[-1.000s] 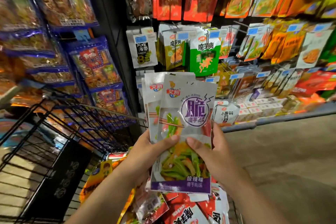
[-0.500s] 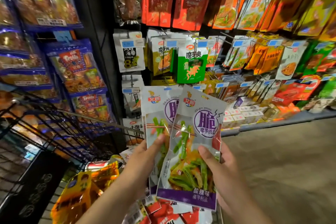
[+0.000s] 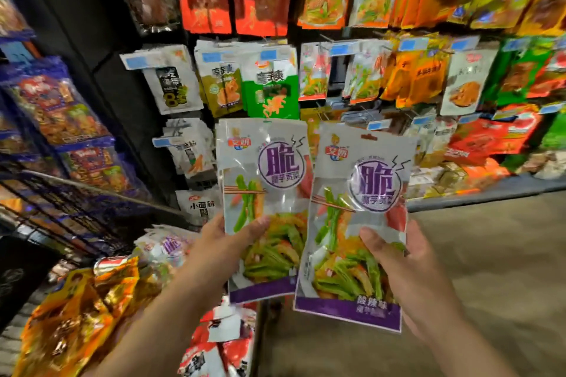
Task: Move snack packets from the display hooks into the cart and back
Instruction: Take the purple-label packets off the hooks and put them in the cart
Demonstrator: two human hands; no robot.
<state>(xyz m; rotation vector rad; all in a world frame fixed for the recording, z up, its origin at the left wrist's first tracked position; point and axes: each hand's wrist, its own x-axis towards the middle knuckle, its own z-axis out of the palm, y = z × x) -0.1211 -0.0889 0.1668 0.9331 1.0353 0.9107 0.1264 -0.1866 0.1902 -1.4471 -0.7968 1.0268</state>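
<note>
Two white-and-purple snack packets with green vegetables printed on them are held up before the display hooks. My left hand [image 3: 223,242] grips the left packet [image 3: 263,193] by its lower edge, thumb on the front. The right packet [image 3: 358,223] sits in my right hand [image 3: 404,269], thumb across its front, fingers behind. The two packets are side by side, the right one overlapping the left one's edge. Below them the black wire cart [image 3: 61,211] holds orange, red and white packets [image 3: 79,309].
Hooks full of hanging snack packets [image 3: 269,92] fill the wall ahead, with a low shelf edge [image 3: 490,190] to the right. Blue packets [image 3: 61,113] hang at the left. Brown floor [image 3: 490,269] lies at the right.
The single stack held in both hands has been split: my right hand has drawn the front packet out to the right, and both packets have risen toward the hooks.
</note>
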